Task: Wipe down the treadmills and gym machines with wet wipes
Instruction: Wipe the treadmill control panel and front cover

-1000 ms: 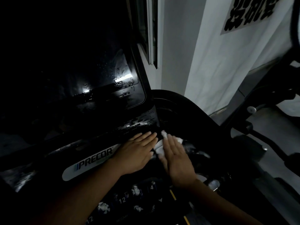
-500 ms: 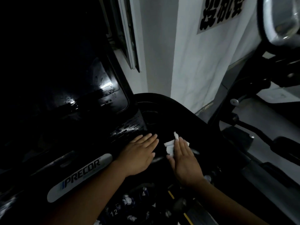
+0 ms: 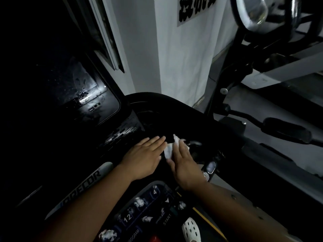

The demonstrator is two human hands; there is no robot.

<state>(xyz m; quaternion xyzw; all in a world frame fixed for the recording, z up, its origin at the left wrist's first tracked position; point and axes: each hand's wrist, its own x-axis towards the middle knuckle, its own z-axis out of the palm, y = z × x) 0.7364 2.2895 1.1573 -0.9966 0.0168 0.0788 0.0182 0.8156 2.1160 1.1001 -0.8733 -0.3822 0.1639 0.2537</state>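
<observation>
I look down on a black treadmill console (image 3: 122,135) with a dark screen (image 3: 83,95) and a grey PRECOR badge (image 3: 82,186). My left hand (image 3: 145,158) lies flat on the console top, fingers straight and together. Just to its right, my right hand (image 3: 183,161) presses a crumpled white wet wipe (image 3: 170,147) flat against the black surface with straight fingers. The wipe shows between the two hands and past my right fingertips. A keypad (image 3: 139,210) with numbered buttons and a START label lies below my wrists.
A white wall with a black-lettered sign (image 3: 195,9) rises behind the console. To the right stands another machine with a black handle (image 3: 286,130) and a chrome frame (image 3: 253,13). A white perforated shoe (image 3: 190,227) shows at the bottom.
My head has turned, so the console sits lower and further left in view. Both hands stay flat on the console; the right hand with the wipe has shifted slightly back toward the left hand.
</observation>
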